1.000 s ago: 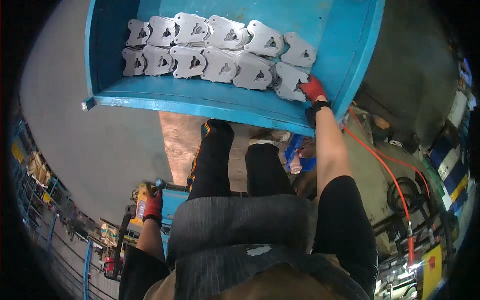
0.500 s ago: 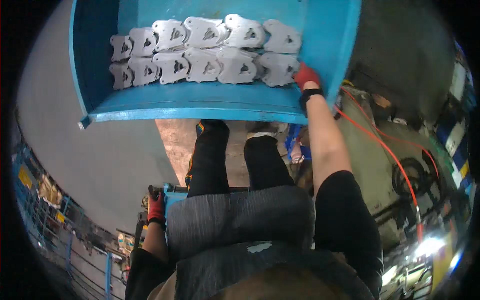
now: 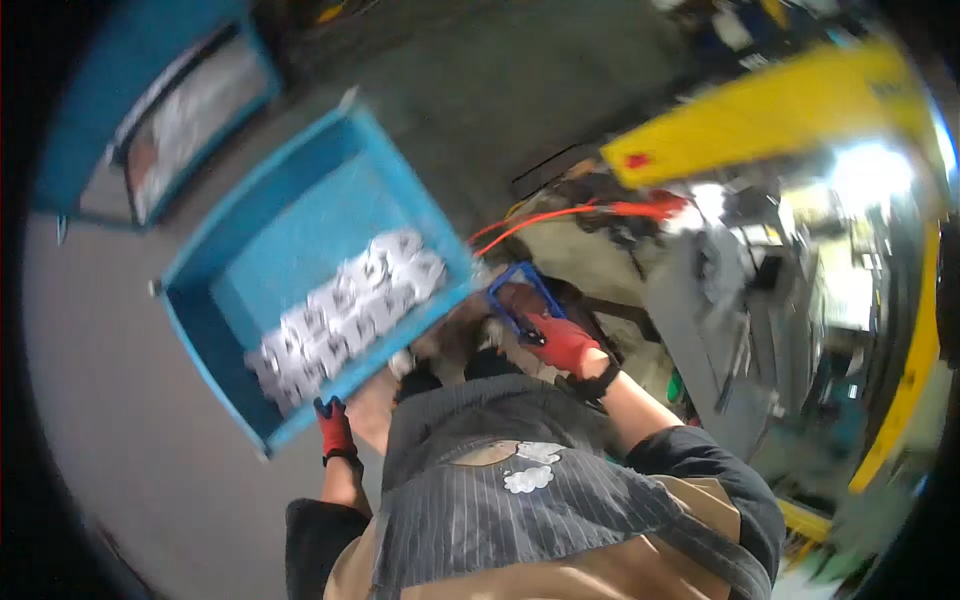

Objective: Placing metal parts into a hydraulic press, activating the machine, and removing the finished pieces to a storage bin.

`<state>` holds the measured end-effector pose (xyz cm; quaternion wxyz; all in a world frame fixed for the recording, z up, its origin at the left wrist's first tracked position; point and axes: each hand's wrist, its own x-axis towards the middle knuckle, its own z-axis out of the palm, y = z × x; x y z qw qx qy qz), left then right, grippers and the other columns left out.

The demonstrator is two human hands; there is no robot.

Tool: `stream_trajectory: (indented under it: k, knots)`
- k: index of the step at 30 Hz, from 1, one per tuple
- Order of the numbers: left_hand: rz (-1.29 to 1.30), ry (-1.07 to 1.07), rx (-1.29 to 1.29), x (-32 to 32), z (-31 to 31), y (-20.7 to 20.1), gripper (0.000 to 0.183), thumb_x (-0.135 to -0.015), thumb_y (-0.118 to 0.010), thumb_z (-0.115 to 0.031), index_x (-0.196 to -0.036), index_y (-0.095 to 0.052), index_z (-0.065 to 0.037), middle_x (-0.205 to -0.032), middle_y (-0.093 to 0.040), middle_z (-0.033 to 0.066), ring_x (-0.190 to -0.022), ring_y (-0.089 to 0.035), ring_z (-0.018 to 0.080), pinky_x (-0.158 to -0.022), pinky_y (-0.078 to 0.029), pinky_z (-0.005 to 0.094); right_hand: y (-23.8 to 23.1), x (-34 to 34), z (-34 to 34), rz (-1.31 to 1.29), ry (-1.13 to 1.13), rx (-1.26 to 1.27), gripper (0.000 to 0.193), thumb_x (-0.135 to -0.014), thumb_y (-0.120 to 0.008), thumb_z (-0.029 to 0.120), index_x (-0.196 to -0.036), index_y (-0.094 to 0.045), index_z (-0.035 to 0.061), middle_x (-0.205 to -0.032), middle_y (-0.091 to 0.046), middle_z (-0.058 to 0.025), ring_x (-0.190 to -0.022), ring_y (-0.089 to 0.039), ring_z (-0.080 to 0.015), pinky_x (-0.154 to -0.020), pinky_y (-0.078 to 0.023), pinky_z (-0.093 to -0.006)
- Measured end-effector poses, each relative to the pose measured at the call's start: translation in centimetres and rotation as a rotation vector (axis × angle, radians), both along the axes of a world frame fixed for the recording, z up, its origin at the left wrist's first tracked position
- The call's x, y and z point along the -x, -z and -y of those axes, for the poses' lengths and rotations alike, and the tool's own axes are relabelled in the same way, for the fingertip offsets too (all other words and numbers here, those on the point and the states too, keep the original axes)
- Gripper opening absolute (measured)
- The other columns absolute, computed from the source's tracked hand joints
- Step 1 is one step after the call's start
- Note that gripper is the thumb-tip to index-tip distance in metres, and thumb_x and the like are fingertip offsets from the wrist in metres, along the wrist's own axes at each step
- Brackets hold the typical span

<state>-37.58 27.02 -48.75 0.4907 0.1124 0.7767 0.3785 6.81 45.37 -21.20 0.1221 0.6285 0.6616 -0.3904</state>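
My left hand (image 3: 336, 428), in a red glove with dark fingertips, is at the near rim of a blue metal bin (image 3: 400, 367). Its fingers look a little apart; whether they touch the rim I cannot tell. Inside the bin, two rows of stacked flat grey metal plates (image 3: 345, 312) with holes lie along the near wall. My right hand (image 3: 565, 345), also red-gloved, hovers in front of my body, close to a small blue basket (image 3: 542, 285). Blur hides how its dark-tipped fingers are set, and no held thing can be made out.
Another blue container (image 3: 262, 100) with pale contents stands at the far left. Orange hoses (image 3: 540, 217) run to the right of the bin. A yellow beam (image 3: 760, 115) and grey machine parts (image 3: 705, 330) fill the right side.
My view has swung to the right and my body is more upright. My right hand has left the plates and come out of the bin. My left hand has moved up to the bin's rim.
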Motion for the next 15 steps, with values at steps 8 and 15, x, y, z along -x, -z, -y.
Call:
stream_trajectory:
  k: [8, 15]
  knots:
    - [0.297, 0.657, -0.467, -11.6, -23.4, -12.2, 0.047, -0.086, -0.051, -0.013, -0.129, -0.033, -0.004, -0.11, -0.052, 0.0098, -0.091, -0.052, 0.016, -0.079, -0.043, 0.0268, -15.1, -14.2, 6.2, -0.337, 0.806, -0.519, 0.054, -0.074, -0.065, 0.018, -0.123, -0.044, 0.0096, -0.109, -0.056, -0.0157, -0.099, -0.055, -0.0241, -0.085, -0.042, -0.0304]
    - [0.739, 1.09, -0.55, -34.8, -26.6, -28.1, 0.042, -0.086, -0.051, -0.009, -0.125, -0.037, -0.003, -0.109, -0.054, 0.0097, -0.101, -0.051, 0.0158, -0.09, -0.039, 0.0266, -12.6, -31.1, 5.6, -0.099, 1.068, -0.69, 0.058, -0.075, -0.066, 0.025, -0.124, -0.042, 0.0059, -0.109, -0.056, -0.0128, -0.091, -0.053, -0.0159, -0.075, -0.044, -0.0273]
